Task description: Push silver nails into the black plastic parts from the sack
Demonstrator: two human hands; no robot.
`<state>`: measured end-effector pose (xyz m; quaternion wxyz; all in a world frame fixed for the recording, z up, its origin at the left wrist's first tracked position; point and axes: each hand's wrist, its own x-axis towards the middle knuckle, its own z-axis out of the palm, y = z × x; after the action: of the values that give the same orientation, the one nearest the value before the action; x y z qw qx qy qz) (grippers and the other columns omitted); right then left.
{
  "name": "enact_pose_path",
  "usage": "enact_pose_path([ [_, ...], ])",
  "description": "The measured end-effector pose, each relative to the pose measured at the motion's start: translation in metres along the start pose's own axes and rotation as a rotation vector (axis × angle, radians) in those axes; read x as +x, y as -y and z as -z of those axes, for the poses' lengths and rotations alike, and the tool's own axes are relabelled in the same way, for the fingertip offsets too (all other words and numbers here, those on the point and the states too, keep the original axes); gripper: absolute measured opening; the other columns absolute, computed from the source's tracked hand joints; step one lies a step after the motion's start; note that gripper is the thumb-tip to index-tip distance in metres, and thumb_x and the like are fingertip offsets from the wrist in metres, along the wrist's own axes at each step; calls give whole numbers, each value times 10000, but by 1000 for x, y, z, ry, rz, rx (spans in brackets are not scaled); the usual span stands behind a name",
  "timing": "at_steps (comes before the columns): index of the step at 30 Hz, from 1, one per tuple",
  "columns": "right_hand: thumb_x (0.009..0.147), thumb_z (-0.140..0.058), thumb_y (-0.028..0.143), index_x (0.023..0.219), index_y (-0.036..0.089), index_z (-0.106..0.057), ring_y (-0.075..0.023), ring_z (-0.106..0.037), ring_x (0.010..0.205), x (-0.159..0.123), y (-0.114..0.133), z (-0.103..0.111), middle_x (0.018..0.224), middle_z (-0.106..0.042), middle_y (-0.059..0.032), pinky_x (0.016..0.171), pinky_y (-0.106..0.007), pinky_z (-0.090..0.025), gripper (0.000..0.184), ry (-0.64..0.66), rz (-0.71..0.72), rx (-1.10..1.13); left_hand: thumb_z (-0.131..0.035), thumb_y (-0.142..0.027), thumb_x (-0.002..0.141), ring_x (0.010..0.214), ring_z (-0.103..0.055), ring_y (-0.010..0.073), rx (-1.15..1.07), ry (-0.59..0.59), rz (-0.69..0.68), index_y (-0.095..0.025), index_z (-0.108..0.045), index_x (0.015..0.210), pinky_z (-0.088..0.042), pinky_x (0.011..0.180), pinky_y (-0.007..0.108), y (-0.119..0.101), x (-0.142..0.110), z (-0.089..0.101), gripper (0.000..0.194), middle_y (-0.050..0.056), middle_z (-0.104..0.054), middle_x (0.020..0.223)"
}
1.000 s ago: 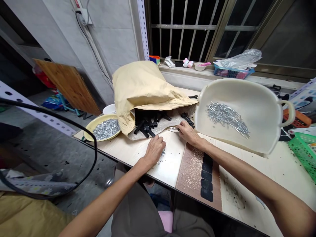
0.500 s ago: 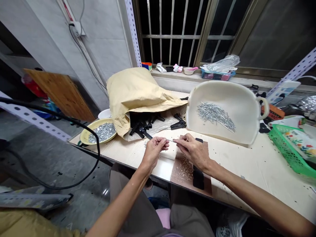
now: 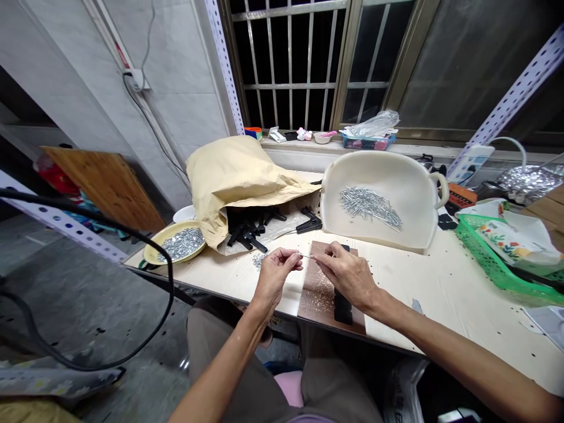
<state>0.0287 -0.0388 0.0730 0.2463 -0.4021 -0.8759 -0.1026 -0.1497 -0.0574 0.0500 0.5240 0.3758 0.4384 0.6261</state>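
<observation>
Head view: above the bench [image 3: 396, 273], the right hand [image 3: 350, 279] pinches a metal pin [image 3: 306, 256] in its fingers, near the left hand [image 3: 274, 273], fingers pressed together (anything between too small to tell); a slack pinch could drop it.

A thin, silvery pin [image 3: 305, 256] lies nearly level in the right fingers [image 3: 325, 259], reaching the left fingers [image 3: 290, 259].
</observation>
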Motion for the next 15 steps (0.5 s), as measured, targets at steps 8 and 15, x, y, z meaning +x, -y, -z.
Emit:
enact_pose_path([
  [8, 933, -418, 275, 899, 198, -626, -97, -548, 712, -11, 5, 2, 881, -610, -16, 571, -229, -309, 225, -55, -32, -38, -751, -275, 660, 588, -591, 82, 33, 28, 50, -102, -689, 872, -515, 617, 221, 1, -5, -6, 280, 28, -663, 731],
  [15, 940, -408, 269, 861, 188, -621, -109, -555, 725, -17, 10, 4, 851, -624, -17, 599, -236, -311, 241, -106, -66, -84, -769, -276, 638, 564, -595, 80, -4, 36, 81, -97, -678, 832, -519, 606, 215, 0, -9, -10, 279, 23, -661, 701],
])
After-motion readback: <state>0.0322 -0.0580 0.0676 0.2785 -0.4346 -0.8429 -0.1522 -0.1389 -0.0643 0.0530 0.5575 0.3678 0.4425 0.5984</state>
